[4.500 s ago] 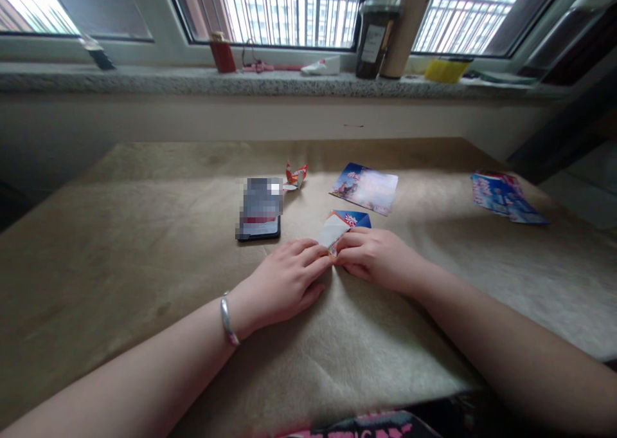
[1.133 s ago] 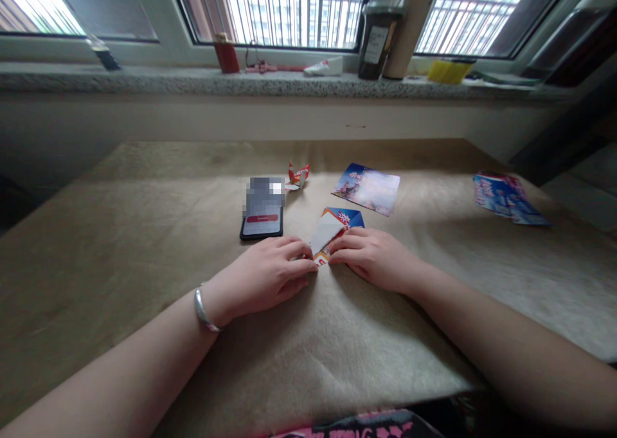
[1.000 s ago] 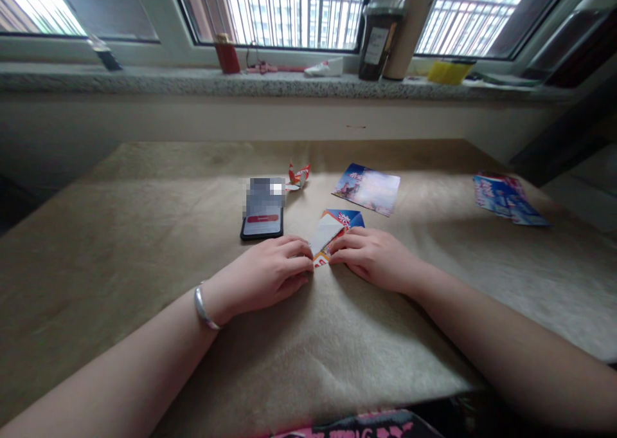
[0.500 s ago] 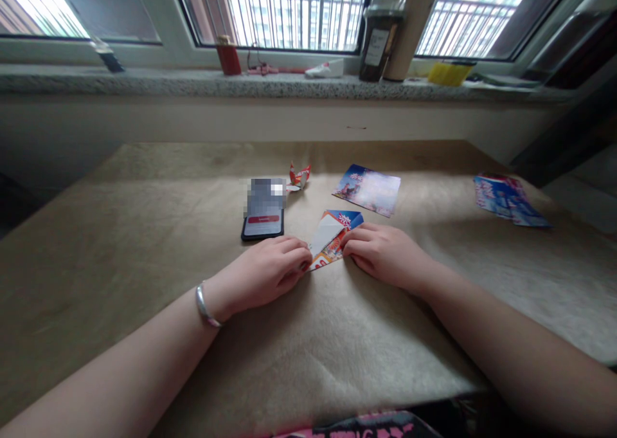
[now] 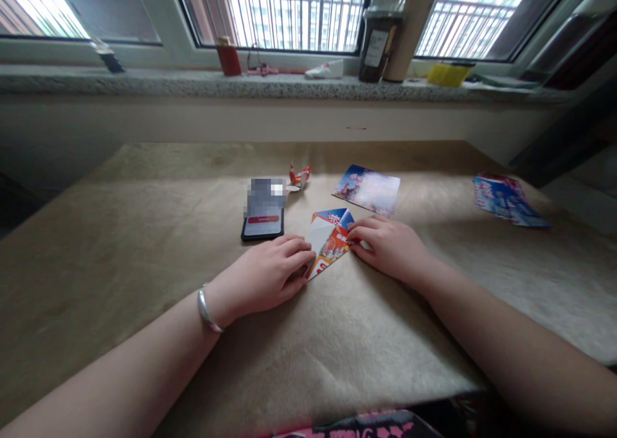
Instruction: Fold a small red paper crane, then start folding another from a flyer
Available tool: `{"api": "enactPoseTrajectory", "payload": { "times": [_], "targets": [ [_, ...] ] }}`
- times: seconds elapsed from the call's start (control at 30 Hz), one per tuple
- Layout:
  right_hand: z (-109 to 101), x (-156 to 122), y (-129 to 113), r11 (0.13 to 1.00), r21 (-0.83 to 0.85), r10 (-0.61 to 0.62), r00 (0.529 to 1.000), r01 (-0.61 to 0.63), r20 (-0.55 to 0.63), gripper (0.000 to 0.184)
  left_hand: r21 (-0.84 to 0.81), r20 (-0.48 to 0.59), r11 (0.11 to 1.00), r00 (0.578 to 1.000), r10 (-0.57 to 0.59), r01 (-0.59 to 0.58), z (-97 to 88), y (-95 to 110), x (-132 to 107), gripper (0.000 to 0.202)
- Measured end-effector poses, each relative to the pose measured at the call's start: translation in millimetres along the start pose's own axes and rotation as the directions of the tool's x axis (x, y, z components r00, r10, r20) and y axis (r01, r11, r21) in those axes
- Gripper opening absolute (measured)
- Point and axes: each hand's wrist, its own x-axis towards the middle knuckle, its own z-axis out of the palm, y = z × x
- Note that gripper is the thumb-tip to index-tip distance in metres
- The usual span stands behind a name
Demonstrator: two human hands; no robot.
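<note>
A sheet of printed paper [image 5: 332, 244], orange, blue and white and folded into a pointed kite-like shape, lies on the table between my hands. My left hand [image 5: 276, 269], with a silver bangle at the wrist, has its fingers closed on the paper's left edge near the lower point. At the right corner, the thumb and fingers of my right hand [image 5: 383, 248] pinch the paper. Part of its left edge is hidden under my left fingers.
A phone [image 5: 263, 226] lies beyond my left hand, its screen partly blurred. Beside it stands a small red folded-paper figure [image 5: 299, 177]. Blue printed sheets [image 5: 369, 189] lie behind the paper, and a fanned stack of them [image 5: 508, 200] lies far right. Jars and small items line the windowsill [image 5: 183, 85].
The folded paper has turned slightly, and its upper flap now lies differently, showing more orange print. My left hand has shifted along the left edge; my right hand has moved a little right.
</note>
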Motion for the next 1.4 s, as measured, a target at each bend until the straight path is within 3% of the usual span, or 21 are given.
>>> {"api": "enactPoseTrajectory", "payload": {
  "times": [0.2,0.3,0.73,0.87,1.07,1.4],
  "targets": [
    [7,4,-1,0.998,0.067,0.023,0.998,-0.019,-0.058,0.021,-0.055,0.042,0.998,0.999,0.010,-0.008,-2.6,3,0,0.024],
    [10,8,-2,0.993,0.121,0.004,0.997,0.004,-0.072,0.024,-0.104,0.050,0.994,0.998,0.026,-0.021,-1.3,4,0,0.030],
    [20,5,5,0.970,0.243,0.006,1.000,-0.001,-0.019,0.051,-0.128,-0.040,0.987,0.995,0.092,-0.097,4.2,-3,-1,0.037],
    [16,4,7,0.949,0.317,0.008,0.999,0.008,-0.050,0.049,-0.125,-0.025,0.988,0.996,0.089,-0.091,4.7,-4,-1,0.037],
    [5,2,6,0.913,0.405,0.110,0.986,-0.052,-0.122,0.043,-0.114,-0.037,0.989,0.995,0.095,-0.099,5.5,-5,-1,0.036],
    [2,3,8,0.891,0.431,0.185,0.981,-0.143,-0.056,0.025,-0.103,-0.061,0.990,0.994,0.086,-0.092,7.1,-3,0,0.033]
  ]
}}
